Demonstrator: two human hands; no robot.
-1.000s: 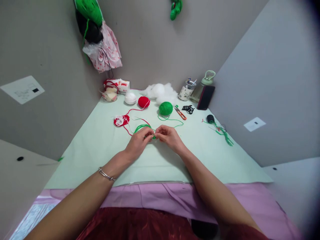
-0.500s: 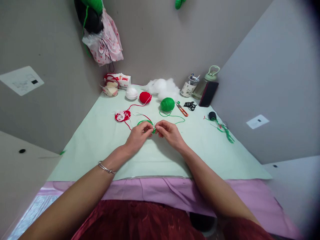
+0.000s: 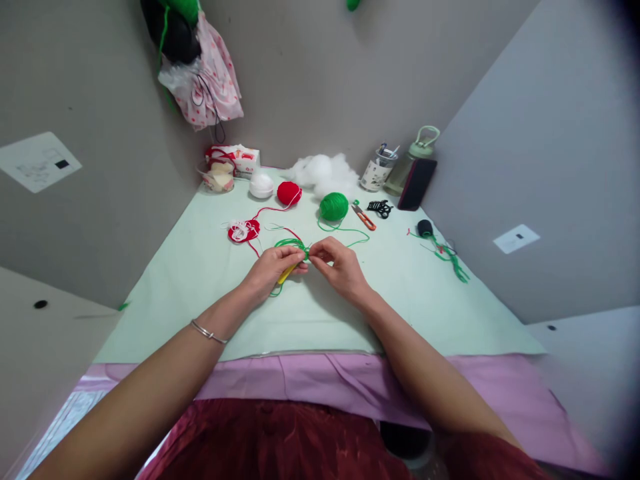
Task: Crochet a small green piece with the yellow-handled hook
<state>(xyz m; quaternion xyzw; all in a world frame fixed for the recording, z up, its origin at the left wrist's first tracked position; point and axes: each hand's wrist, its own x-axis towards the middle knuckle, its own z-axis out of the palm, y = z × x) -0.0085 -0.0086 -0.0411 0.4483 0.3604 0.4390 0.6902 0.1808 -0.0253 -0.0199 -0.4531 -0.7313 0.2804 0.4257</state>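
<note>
My left hand [image 3: 273, 268] is closed in a pinch on a small bunch of green yarn [image 3: 307, 253]. A slim yellow handle [image 3: 287, 274], like that of a crochet hook, slants out under its fingers; its tip is hidden. Close on the right, my right hand [image 3: 337, 265] pinches the same green yarn with thumb and forefinger. Loose green loops [image 3: 286, 243] lie behind the left fingers, and a strand hangs below that hand. Beyond the hands sits a green yarn ball [image 3: 334, 207] with its strand trailing over the table.
A red yarn ball [image 3: 289, 193], a red piece with white yarn [image 3: 244, 231] and white stuffing [image 3: 323, 173] lie behind. Orange-handled thread snips [image 3: 365, 218], a black claw clip [image 3: 380, 209], a phone [image 3: 417, 185] and a bottle [image 3: 400, 177] stand or lie right. Dark thread [image 3: 425, 229] lies near the right edge.
The yellow handle and a hanging green strand now show under my left hand. Both hands have shifted slightly, still close together at the green yarn. The view has moved a little.
</note>
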